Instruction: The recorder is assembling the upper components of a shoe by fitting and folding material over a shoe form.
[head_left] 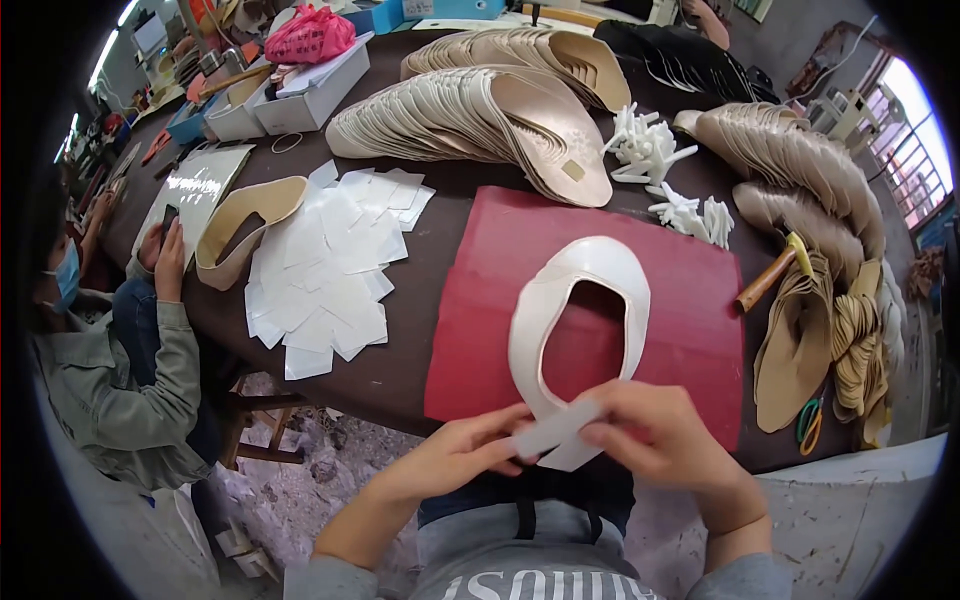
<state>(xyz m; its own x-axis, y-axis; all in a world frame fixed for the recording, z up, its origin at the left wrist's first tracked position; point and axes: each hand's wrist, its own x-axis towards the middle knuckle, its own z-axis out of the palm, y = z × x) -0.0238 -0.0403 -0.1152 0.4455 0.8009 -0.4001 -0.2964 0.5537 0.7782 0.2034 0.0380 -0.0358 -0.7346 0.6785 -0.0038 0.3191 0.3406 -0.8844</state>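
A white shoe upper, an oval ring of thin material, lies on a red mat at the table's near edge. Its near end hangs over the edge between my hands. My left hand and my right hand both pinch a small white strip laid across that near end. Fingers of both hands are closed on the strip and the upper's heel part.
A pile of white square patches and a beige upper lie to the left. Stacks of beige insoles fill the back and right. White plastic pieces, a hammer and green scissors sit right. A person sits at left.
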